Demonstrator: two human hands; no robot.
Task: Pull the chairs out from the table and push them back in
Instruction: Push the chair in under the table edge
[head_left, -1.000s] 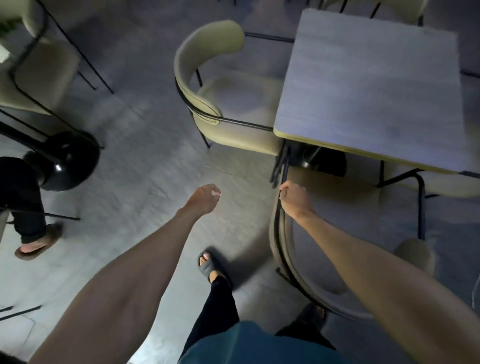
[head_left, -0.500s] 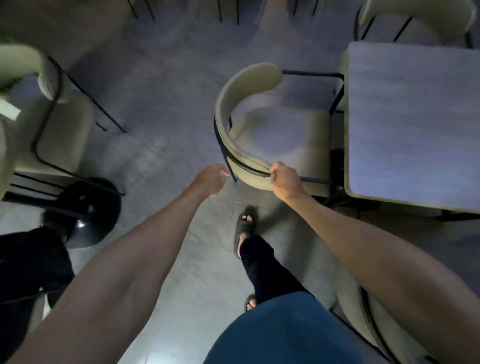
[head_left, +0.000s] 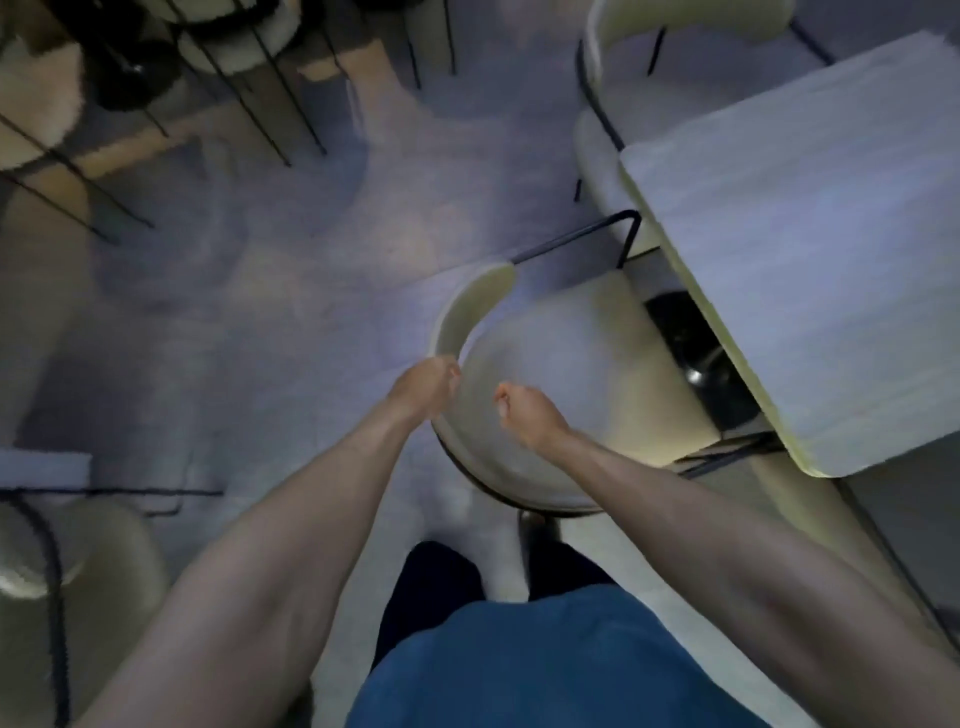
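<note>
The chair (head_left: 561, 353) stands at the table's (head_left: 805, 234) near-left edge, seat partly out from under it. The left hand (head_left: 423, 387) curls its fingers over the backrest (head_left: 449, 322) rim. The right hand (head_left: 524, 410) is curled above the seat; blur hides whether it pinches anything. A pull with one hand alone could swing the chair crooked, knocking its black rail (head_left: 571, 241) against the table edge or the second chair (head_left: 597, 150) just beyond.
</note>
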